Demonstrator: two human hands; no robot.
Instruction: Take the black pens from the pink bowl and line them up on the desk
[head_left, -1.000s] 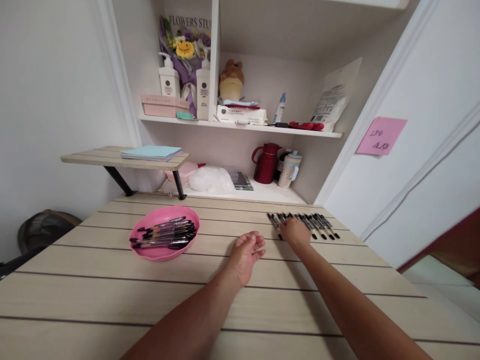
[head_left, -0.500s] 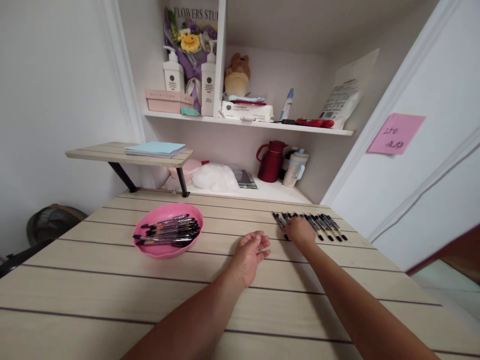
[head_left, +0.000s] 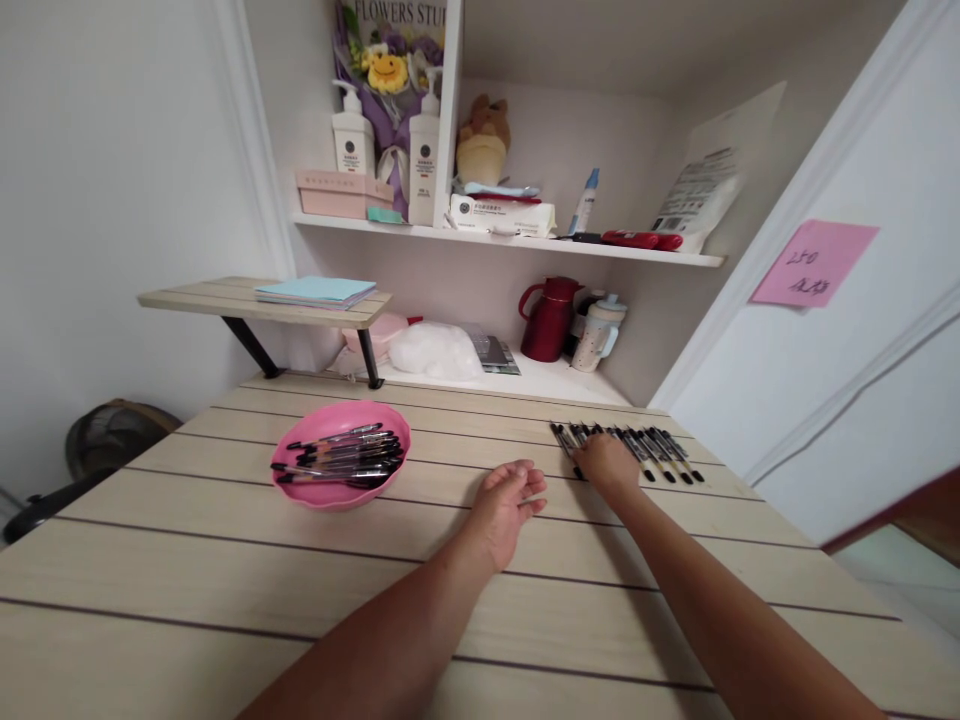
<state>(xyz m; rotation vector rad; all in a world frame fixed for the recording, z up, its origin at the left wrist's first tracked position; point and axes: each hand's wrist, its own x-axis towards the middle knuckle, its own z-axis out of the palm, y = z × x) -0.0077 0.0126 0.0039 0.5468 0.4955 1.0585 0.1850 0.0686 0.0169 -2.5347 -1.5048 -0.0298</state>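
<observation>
R hand point(head_left: 609, 462) lies knuckles-up on the left end of a row of black pens point(head_left: 661, 455). The pens are laid side by side on the wood-slat table point(head_left: 225, 560). Its fingers curl down over the first few pens, and the rest of the row runs off to the hand's right. Can't tell if it grips a pen or just presses on them, since the fingertips are hidden under the hand.

L hand point(head_left: 511, 503) sits just left of R hand and a bit nearer the body, not touching it. Its wrist is on the table w/ fingers loose and half spread, holding nothing.

Well left of L hand is a pink bowl point(head_left: 336, 498) w/ loose pens point(head_left: 337, 462) piled lengthwise inside.

Beyond both hands is an alcove w/ shelves:
- **Lower level:** a dark red jug point(head_left: 551, 320) and a lidded cup point(head_left: 596, 335) right beside it.
- **Upper shelf, above L hand:** two white pump bottles point(head_left: 352, 140) w/ dark round labels, text too small to read.
- **Behind the bottles:** a bouquet point(head_left: 386, 70) w/ a smiley flower. The wrap is printed "FLOWERS STU", cut off by the shelf divider.

Far right of R hand, up on the white panel, is a pink sticky note point(head_left: 814, 262). It has handwritten "250" plus two characters I can't make out.
</observation>
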